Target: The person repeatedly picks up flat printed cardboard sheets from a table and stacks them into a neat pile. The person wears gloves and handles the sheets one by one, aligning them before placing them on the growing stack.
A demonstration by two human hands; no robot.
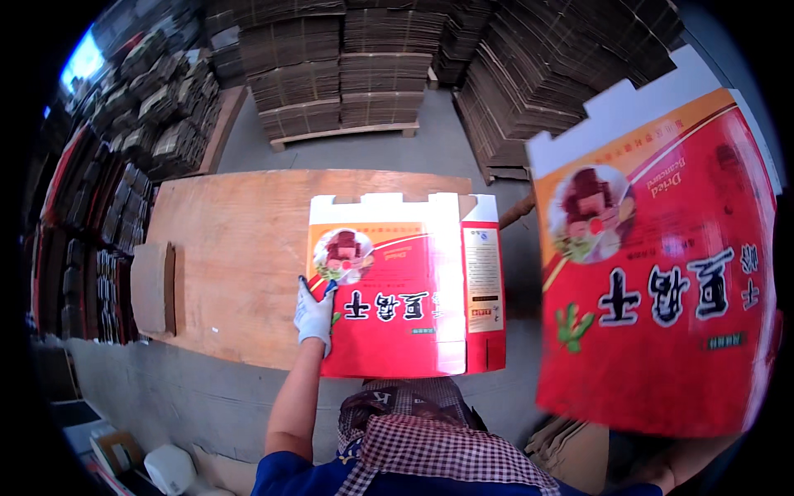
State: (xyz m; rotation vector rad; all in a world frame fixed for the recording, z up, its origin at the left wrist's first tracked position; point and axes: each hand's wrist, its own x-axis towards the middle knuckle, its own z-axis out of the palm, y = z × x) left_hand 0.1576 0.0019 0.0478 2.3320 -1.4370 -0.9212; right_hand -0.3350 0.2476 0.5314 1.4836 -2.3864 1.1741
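Gloved left hand [314,316] pinches the left edge of a flattened red carton [403,285] lying on the wooden board [236,248]. Right hand [662,473] props a 2nd red carton [662,281] up close to the camera; can't tell how its fingers sit.

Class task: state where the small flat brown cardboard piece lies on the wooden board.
In the head view, the brown cardboard piece lies at the left edge of the wooden board, well left of the gloved left hand and beside the dark stacks.
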